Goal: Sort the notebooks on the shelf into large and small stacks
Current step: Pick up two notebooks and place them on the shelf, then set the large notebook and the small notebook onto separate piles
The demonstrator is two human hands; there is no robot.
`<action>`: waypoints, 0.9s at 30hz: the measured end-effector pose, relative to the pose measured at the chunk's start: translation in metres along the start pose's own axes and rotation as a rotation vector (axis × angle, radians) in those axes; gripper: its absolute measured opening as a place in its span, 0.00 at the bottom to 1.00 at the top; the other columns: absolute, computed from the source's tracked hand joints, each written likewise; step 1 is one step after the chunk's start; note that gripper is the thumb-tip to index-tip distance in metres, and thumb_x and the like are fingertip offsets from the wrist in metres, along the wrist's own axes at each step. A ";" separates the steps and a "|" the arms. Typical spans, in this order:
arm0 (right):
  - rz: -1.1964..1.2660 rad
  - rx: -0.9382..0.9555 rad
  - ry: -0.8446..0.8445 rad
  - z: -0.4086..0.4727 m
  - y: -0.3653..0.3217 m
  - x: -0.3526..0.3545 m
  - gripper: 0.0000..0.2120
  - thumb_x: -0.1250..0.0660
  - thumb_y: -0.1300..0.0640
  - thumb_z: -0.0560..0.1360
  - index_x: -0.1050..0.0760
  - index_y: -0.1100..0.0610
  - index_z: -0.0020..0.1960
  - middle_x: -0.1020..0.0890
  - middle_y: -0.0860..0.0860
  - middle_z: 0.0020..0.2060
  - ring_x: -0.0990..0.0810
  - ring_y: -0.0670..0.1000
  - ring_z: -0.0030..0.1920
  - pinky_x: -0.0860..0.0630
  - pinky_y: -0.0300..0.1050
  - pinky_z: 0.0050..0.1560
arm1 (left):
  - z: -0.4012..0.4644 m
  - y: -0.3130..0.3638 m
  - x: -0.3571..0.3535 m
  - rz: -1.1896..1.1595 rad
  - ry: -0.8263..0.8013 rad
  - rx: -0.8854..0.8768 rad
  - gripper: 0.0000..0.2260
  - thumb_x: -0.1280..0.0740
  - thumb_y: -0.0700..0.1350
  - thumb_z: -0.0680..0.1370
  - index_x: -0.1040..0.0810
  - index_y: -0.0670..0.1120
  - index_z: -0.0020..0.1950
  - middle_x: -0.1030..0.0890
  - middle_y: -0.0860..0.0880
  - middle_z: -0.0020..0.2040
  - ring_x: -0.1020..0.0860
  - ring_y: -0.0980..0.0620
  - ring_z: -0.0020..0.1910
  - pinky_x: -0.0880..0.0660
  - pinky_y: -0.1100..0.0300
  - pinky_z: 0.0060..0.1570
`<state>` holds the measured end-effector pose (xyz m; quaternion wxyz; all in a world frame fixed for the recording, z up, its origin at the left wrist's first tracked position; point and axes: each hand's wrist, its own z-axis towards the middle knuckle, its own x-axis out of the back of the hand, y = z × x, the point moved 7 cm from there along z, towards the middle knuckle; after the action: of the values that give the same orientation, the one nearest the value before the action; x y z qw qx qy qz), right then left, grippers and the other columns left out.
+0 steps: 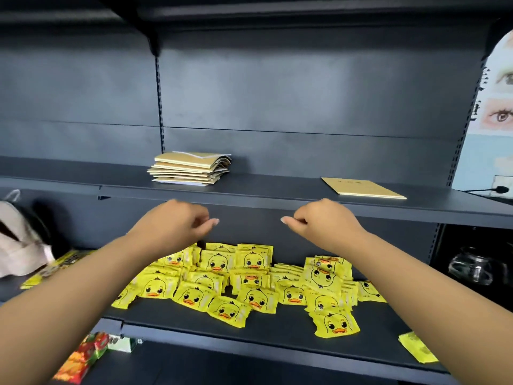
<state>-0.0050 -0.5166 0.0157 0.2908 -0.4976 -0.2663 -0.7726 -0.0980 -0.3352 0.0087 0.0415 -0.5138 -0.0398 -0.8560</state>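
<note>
- Tan kraft-paper notebooks form a stack [190,168] on the dark metal shelf [277,194], above and just beyond the left hand [172,222]; its covers are fanned and slightly askew.
- Tan as well, a single flat notebook [362,188] lies on the same shelf, above and outward of the right hand [324,220], well apart from the stack.
- Left hand: raised in front of the shelf's front edge, fingers loosely curled, thumb extended toward the right hand; it holds nothing.
- Right hand: mirrored pose at the same height, fingers loosely curled, thumb pointing toward the left hand; it holds nothing. A gap separates the two thumbs.
- Yellow duck-print packets [249,284] lie scattered on the lower shelf [277,337], below both hands and forearms.
- A glass pot [472,266] sits in the dark bay outward of the right forearm.
- A pale bag [19,240] rests outward of the left forearm.
- Red-and-green snack packs [86,357] lie beneath the left forearm.
</note>
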 end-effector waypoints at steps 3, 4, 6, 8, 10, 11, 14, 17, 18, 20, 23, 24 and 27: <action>-0.016 0.003 0.039 0.032 -0.045 0.000 0.24 0.49 0.46 0.81 0.41 0.54 0.28 0.35 0.48 0.25 0.37 0.47 0.28 0.38 0.39 0.28 | -0.005 -0.051 0.004 0.034 -0.018 -0.026 0.16 0.44 0.57 0.78 0.36 0.56 0.31 0.29 0.57 0.30 0.30 0.58 0.32 0.31 0.60 0.36; -0.014 -0.005 0.055 0.044 -0.058 0.000 0.24 0.49 0.46 0.81 0.41 0.54 0.28 0.35 0.48 0.25 0.37 0.46 0.28 0.39 0.39 0.28 | -0.004 -0.067 0.005 0.056 -0.026 -0.040 0.16 0.44 0.57 0.78 0.36 0.56 0.31 0.29 0.57 0.29 0.30 0.58 0.32 0.31 0.60 0.36; 0.009 -0.035 0.079 0.066 -0.079 0.000 0.24 0.49 0.46 0.81 0.40 0.54 0.28 0.34 0.48 0.26 0.36 0.46 0.27 0.39 0.39 0.27 | 0.001 -0.093 0.009 0.072 -0.009 -0.074 0.17 0.45 0.57 0.78 0.36 0.54 0.30 0.29 0.56 0.28 0.31 0.58 0.30 0.32 0.60 0.35; 0.022 -0.065 0.089 0.088 -0.098 -0.002 0.24 0.48 0.47 0.81 0.40 0.54 0.28 0.34 0.48 0.25 0.36 0.46 0.27 0.39 0.39 0.27 | 0.009 -0.120 0.017 0.046 0.019 -0.090 0.18 0.44 0.56 0.78 0.36 0.52 0.29 0.30 0.54 0.26 0.32 0.57 0.28 0.33 0.59 0.33; 0.034 -0.086 0.090 0.106 -0.112 -0.005 0.24 0.48 0.47 0.81 0.39 0.54 0.28 0.33 0.49 0.25 0.33 0.49 0.29 0.39 0.39 0.28 | 0.017 -0.143 0.021 0.030 0.026 -0.094 0.19 0.44 0.56 0.78 0.36 0.51 0.29 0.31 0.53 0.26 0.32 0.56 0.27 0.34 0.58 0.33; 0.042 -0.100 0.089 0.116 -0.117 -0.007 0.24 0.48 0.47 0.81 0.39 0.55 0.28 0.33 0.49 0.26 0.32 0.51 0.31 0.38 0.40 0.28 | 0.022 -0.155 0.021 0.033 0.030 -0.098 0.20 0.44 0.56 0.78 0.36 0.50 0.29 0.32 0.52 0.25 0.33 0.55 0.27 0.34 0.58 0.33; 0.050 -0.135 0.072 0.140 -0.124 -0.017 0.23 0.47 0.47 0.80 0.38 0.55 0.28 0.33 0.49 0.26 0.32 0.50 0.31 0.37 0.40 0.29 | 0.039 -0.185 0.013 0.039 0.034 -0.108 0.20 0.44 0.57 0.78 0.35 0.48 0.29 0.32 0.51 0.25 0.33 0.54 0.27 0.35 0.57 0.32; 0.059 -0.154 0.071 0.165 -0.120 -0.029 0.24 0.47 0.48 0.80 0.39 0.55 0.28 0.34 0.49 0.25 0.36 0.48 0.27 0.39 0.40 0.27 | 0.057 -0.201 -0.001 0.024 0.025 -0.095 0.19 0.43 0.56 0.78 0.35 0.49 0.29 0.31 0.52 0.25 0.33 0.56 0.27 0.37 0.59 0.30; 0.068 -0.161 0.081 0.176 -0.117 -0.033 0.24 0.47 0.48 0.81 0.40 0.55 0.28 0.34 0.49 0.25 0.36 0.48 0.27 0.39 0.40 0.28 | 0.066 -0.205 -0.007 0.015 0.030 -0.094 0.19 0.43 0.56 0.78 0.35 0.50 0.29 0.31 0.53 0.26 0.33 0.57 0.27 0.37 0.60 0.30; 0.074 -0.179 0.086 0.192 -0.109 -0.041 0.23 0.47 0.48 0.81 0.40 0.54 0.28 0.34 0.49 0.25 0.35 0.49 0.28 0.39 0.40 0.28 | 0.083 -0.212 -0.014 -0.014 0.048 -0.082 0.17 0.42 0.56 0.78 0.34 0.53 0.30 0.29 0.54 0.27 0.32 0.60 0.28 0.36 0.62 0.29; 0.082 -0.204 0.082 0.230 -0.091 -0.062 0.23 0.47 0.49 0.81 0.40 0.55 0.28 0.34 0.50 0.25 0.35 0.50 0.28 0.38 0.41 0.29 | 0.122 -0.232 -0.033 -0.055 0.091 -0.054 0.14 0.41 0.56 0.77 0.33 0.56 0.32 0.26 0.56 0.30 0.28 0.58 0.32 0.32 0.60 0.33; 0.083 -0.216 0.079 0.244 -0.083 -0.067 0.23 0.47 0.49 0.81 0.41 0.55 0.28 0.34 0.50 0.26 0.36 0.50 0.28 0.37 0.42 0.29 | 0.136 -0.239 -0.039 -0.075 0.100 -0.043 0.13 0.40 0.56 0.77 0.33 0.57 0.33 0.25 0.56 0.32 0.26 0.55 0.34 0.30 0.59 0.35; 0.104 -0.245 0.091 0.288 -0.060 -0.079 0.23 0.46 0.48 0.80 0.40 0.55 0.28 0.34 0.50 0.27 0.32 0.53 0.33 0.38 0.40 0.29 | 0.180 -0.259 -0.049 -0.134 0.156 -0.008 0.08 0.40 0.55 0.77 0.28 0.54 0.41 0.22 0.56 0.40 0.23 0.51 0.44 0.27 0.58 0.43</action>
<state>0.1554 -0.2588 0.0400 0.2795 -0.5068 -0.1303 -0.8050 0.0535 -0.0566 0.0431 -0.0152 -0.4420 -0.0673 -0.8944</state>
